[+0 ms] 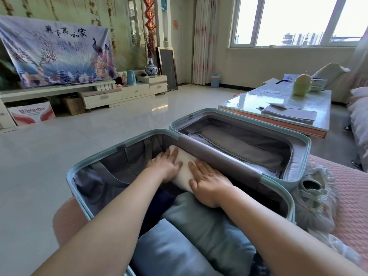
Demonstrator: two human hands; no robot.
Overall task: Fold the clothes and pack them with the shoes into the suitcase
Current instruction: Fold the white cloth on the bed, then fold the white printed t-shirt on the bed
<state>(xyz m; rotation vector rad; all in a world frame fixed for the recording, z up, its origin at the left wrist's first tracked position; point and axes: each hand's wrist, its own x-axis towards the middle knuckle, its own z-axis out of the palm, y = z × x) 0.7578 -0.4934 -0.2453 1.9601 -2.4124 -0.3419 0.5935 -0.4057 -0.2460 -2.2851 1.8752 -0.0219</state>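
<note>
A light teal suitcase [298,140] lies open in front of me on a pink surface. In its near half a rolled white garment [184,171] lies against the grey centre divider. My left hand [165,165] presses flat on its left side, and my right hand [207,182] presses flat on its right end, fingers straight. Closer to me in the same half lie a grey-green roll [201,222], a light blue roll [165,250] and a dark navy garment [157,206]. A pale green shoe [312,191] in a clear bag sits just right of the suitcase.
A glass-topped coffee table [258,100] with folded grey cloth [288,114] stands beyond the suitcase to the right. The far suitcase half holds only its zipped grey lining [239,144]. Shiny tiled floor [99,126] stretches left toward a low TV cabinet [111,94].
</note>
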